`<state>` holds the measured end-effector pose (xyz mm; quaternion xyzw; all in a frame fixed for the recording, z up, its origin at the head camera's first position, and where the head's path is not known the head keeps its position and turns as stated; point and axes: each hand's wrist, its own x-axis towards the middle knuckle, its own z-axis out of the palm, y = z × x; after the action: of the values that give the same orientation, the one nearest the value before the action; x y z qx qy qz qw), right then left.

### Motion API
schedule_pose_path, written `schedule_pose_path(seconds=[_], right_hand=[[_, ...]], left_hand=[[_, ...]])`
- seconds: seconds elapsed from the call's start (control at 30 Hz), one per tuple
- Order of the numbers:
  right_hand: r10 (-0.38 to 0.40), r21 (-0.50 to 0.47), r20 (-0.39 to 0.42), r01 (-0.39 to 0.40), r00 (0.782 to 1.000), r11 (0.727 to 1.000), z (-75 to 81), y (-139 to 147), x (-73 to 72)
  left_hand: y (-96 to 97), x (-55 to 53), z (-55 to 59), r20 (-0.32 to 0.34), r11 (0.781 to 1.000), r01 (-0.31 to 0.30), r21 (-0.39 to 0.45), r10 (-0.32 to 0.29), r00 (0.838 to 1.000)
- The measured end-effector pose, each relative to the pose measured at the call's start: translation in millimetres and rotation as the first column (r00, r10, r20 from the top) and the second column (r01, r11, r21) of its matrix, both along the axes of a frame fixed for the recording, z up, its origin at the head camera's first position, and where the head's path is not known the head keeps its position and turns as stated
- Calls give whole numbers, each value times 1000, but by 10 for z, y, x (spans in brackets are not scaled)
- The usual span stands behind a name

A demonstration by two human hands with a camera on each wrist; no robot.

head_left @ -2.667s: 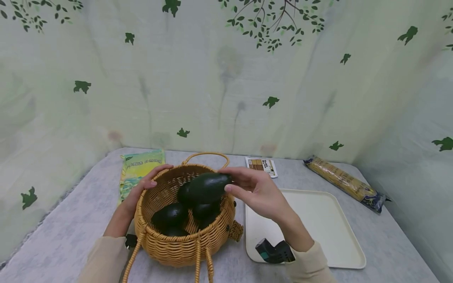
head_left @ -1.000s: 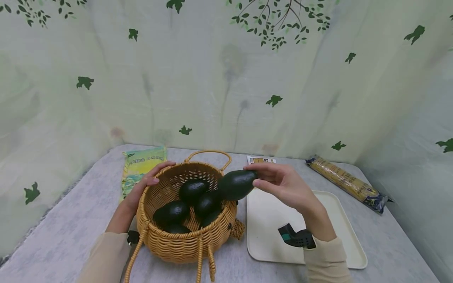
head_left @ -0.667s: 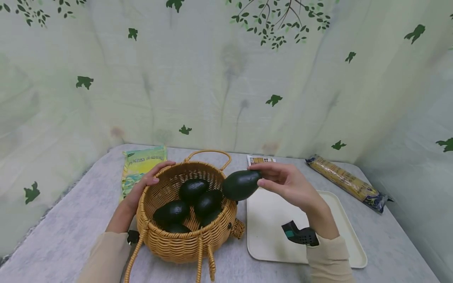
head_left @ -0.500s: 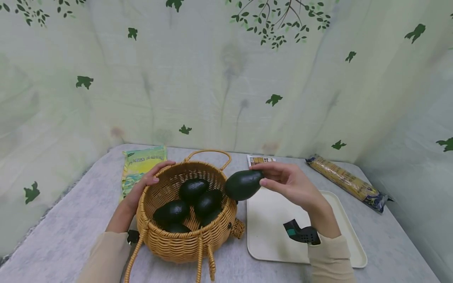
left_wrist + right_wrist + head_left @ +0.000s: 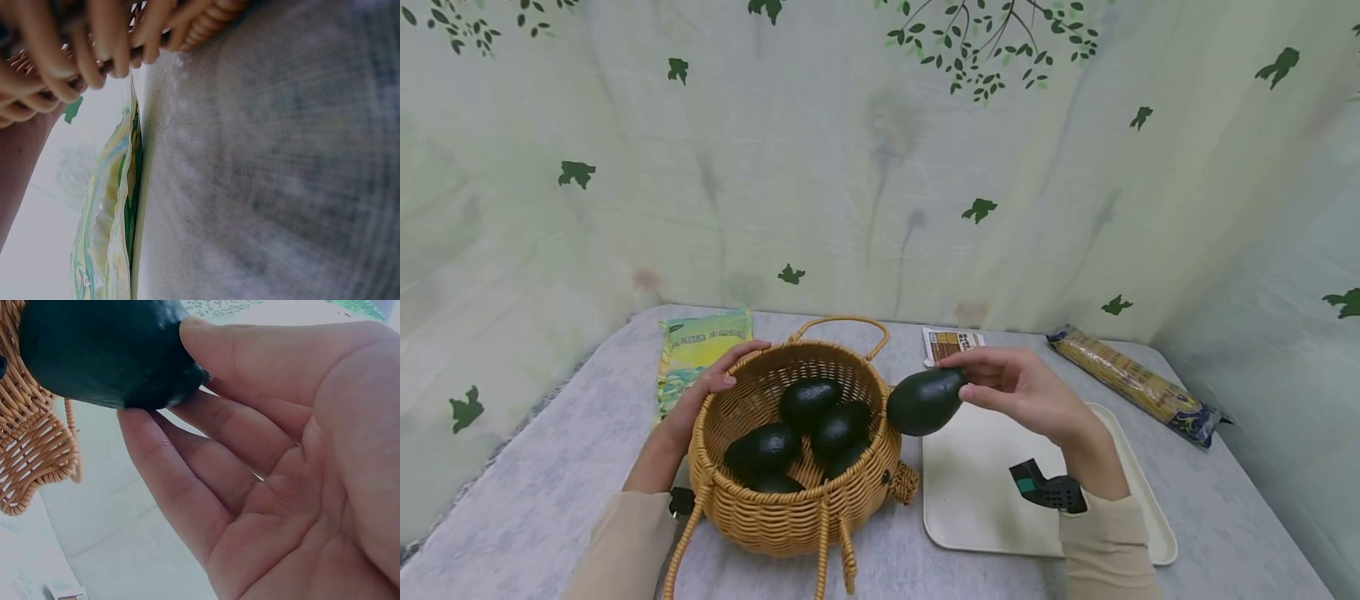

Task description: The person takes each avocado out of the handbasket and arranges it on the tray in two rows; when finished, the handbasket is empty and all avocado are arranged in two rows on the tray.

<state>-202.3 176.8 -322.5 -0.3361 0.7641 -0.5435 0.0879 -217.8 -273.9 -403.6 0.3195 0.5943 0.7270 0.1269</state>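
Fingers (image 5: 169, 472) and thumb of the right hand (image 5: 1026, 396) are pinched on one end of a dark avocado (image 5: 924, 402), which is held beside the wicker basket (image 5: 760, 529), near the white tray (image 5: 985, 500); whether the basket is touched cannot be told surely. By the left hand (image 5: 706, 388) the basket's rim is gripped. Inside, other avocados (image 5: 763, 448) are seen.

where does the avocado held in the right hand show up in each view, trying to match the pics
Head: the avocado is just right of centre, in the right hand.
Left wrist: not visible.
Right wrist: top, left of centre.
Shared landmark: the basket, upper left in both wrist views.
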Motion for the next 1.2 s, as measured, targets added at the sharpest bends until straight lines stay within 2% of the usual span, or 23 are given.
schedule_pose_path(seconds=[0.1, 0.33, 0.43, 0.67, 0.93, 1.2], right_hand=[[6, 6, 12, -6, 1000, 1000, -6, 28, -8], [2, 40, 37, -4, 999, 999, -23, 132, -1], [21, 43, 31, -22, 999, 999, -33, 182, -6], [66, 83, 16, -67, 998, 994, -25, 243, -19], [53, 98, 36, -56, 998, 994, -104, 330, 3], [16, 152, 68, -26, 998, 988, -144, 373, -47]], left_hand=[[-6, -3, 2, -11, 1000, 2, -2, -2, 1000], [-16, -6, -8, 23, 1000, -15, 2, 15, 1000], [-22, -5, -9, 16, 1000, -17, -8, 17, 1000], [-3, 8, 6, -13, 1000, 21, 21, -21, 1000], [22, 0, 4, -14, 998, 54, 44, -54, 998], [-28, -28, -29, -7, 1000, 27, 15, -27, 1000]])
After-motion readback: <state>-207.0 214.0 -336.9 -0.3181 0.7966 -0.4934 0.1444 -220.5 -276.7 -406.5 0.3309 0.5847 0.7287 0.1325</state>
